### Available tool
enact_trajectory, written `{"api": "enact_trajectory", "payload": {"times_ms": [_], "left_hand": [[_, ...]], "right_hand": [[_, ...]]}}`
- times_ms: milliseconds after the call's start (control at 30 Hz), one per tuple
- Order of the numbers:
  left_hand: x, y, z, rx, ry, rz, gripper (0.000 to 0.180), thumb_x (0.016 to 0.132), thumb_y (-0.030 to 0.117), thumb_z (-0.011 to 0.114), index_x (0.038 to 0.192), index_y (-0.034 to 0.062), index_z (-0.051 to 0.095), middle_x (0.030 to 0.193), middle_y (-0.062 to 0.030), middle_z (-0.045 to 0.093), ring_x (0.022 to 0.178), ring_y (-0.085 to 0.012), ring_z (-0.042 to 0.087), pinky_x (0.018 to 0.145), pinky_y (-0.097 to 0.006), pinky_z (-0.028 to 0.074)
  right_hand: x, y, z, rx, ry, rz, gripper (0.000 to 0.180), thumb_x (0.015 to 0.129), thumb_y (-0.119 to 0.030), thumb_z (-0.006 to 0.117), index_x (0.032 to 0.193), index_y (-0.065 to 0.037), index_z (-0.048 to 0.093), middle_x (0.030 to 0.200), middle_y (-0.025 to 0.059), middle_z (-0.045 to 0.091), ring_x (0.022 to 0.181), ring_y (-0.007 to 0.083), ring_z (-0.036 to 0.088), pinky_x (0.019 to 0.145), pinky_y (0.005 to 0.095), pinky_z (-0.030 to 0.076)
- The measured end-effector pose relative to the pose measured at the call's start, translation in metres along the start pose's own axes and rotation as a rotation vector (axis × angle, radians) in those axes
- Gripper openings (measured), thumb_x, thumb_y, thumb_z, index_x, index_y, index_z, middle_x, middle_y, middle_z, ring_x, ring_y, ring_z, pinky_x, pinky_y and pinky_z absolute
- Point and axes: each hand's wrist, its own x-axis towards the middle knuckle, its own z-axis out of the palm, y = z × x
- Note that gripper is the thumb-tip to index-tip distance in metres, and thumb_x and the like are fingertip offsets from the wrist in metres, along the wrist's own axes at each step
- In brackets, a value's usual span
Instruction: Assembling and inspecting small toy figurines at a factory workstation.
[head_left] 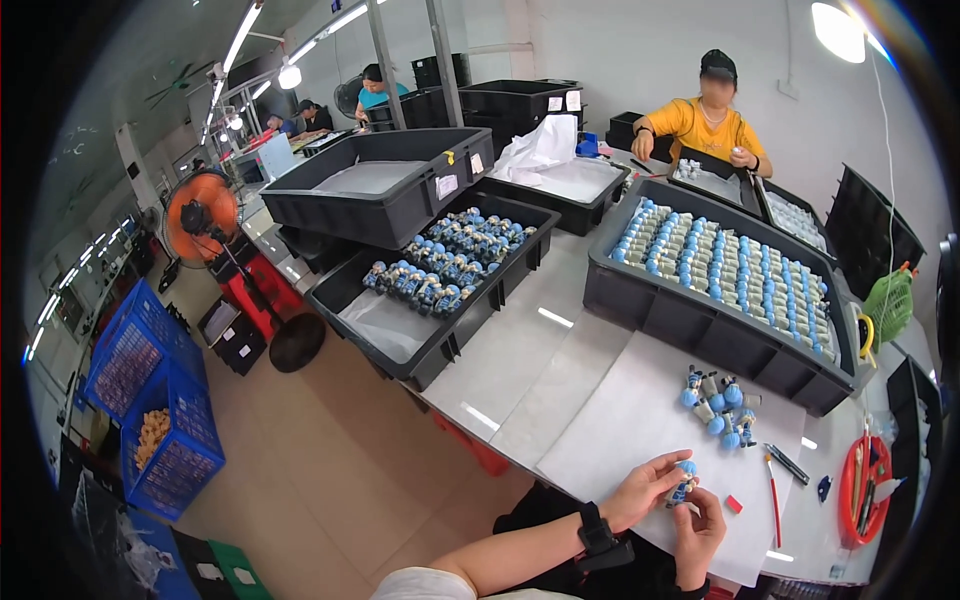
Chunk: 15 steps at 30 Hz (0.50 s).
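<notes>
A small toy figurine with a light-blue head and a dark-blue body (682, 484) is pinched between both hands above a white paper sheet (600, 440). My left hand (643, 492) holds it from the left near its head, fingers closed. From the lower right, my right hand (698, 532) grips its lower part between thumb and fingers. Just beyond my hands lies a loose pile of similar figurines (716, 404), some with grey bodies. To the right of my hands are a small red block (734, 504), a thin red brush (773, 500) and a dark pen (788, 464).
A black crate of blue-and-grey figurines in rows (600, 285) stands beyond the paper. Left of it, another crate (425, 375) holds darker-clothed figurines, beside an empty-looking crate (345, 212). A red tool basket (848, 500) stands right. Across the table a person in yellow (690, 128) works.
</notes>
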Motion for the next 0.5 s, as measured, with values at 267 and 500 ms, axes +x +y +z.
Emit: {"api": "enact_trajectory", "payload": {"times_ms": [267,500], "left_hand": [[-0.009,0.001,-0.001,0.041,0.023,-0.016,0.036,0.091,0.013,0.046,0.124,0.0006,0.039,0.102,-0.0051,0.052,0.092,-0.0105,0.052,0.081,-0.023,0.044],[-0.004,0.001,0.007,-0.029,0.07,-0.044,0.036,0.094,0.011,0.037,0.129,0.0013,0.035,0.113,-0.0067,0.051,0.101,-0.0133,0.05,0.09,-0.026,0.04]], "right_hand": [[-0.011,-0.01,0.005,-0.062,-0.071,0.064,0.044,0.07,0.004,0.066,0.11,0.004,0.046,0.097,0.0083,0.053,0.084,0.0126,0.055,0.072,0.0225,0.046],[-0.004,-0.005,0.001,0.008,0.043,0.045,0.05,0.071,0.004,0.064,0.117,0.003,0.043,0.098,0.0093,0.055,0.088,0.0145,0.055,0.074,0.0255,0.048]]}}
